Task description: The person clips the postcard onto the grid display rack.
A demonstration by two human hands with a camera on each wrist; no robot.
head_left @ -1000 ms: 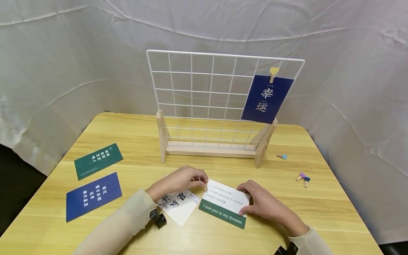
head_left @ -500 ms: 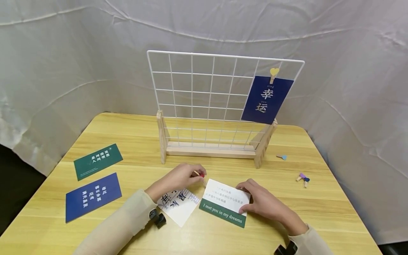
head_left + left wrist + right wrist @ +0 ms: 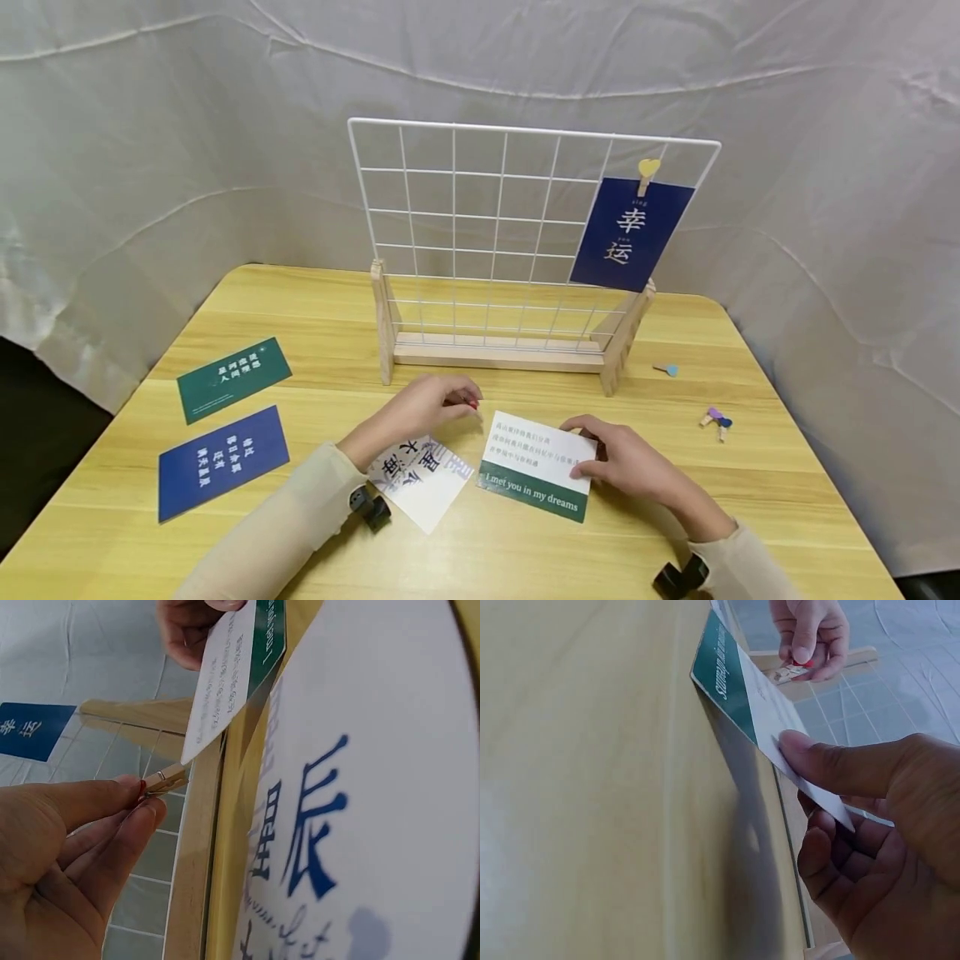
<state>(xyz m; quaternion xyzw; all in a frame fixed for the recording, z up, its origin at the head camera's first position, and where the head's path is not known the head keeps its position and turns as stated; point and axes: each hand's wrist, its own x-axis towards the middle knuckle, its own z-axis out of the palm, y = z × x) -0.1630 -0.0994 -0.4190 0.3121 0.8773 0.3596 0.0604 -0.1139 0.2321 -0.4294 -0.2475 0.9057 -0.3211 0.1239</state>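
Observation:
My left hand (image 3: 431, 410) pinches a small wooden clothespin (image 3: 166, 780) with a red decoration between thumb and fingers. My right hand (image 3: 633, 458) grips the right edge of a white and green card (image 3: 534, 493), thumb on top and fingers underneath. In the right wrist view the card (image 3: 761, 712) is tilted up off the table, its shadow below. The clothespin's tip points toward the card's near corner in the left wrist view, a small gap showing between them in the head view. Below my left wrist a white card with blue characters (image 3: 431, 496) lies on the table.
A white wire grid (image 3: 495, 218) on a wooden stand (image 3: 495, 357) stands at the back. A yellow heart clothespin (image 3: 647, 173) holds a blue card (image 3: 630, 237) on it. Green (image 3: 234, 379) and dark blue (image 3: 222, 462) cards lie left. Blue (image 3: 667, 369), purple (image 3: 711, 415) and navy (image 3: 723, 427) clothespins lie right.
The white and green card has moved slightly right and up with my right hand. My left hand has drawn the clothespin back from the card's left corner, opening a small gap.

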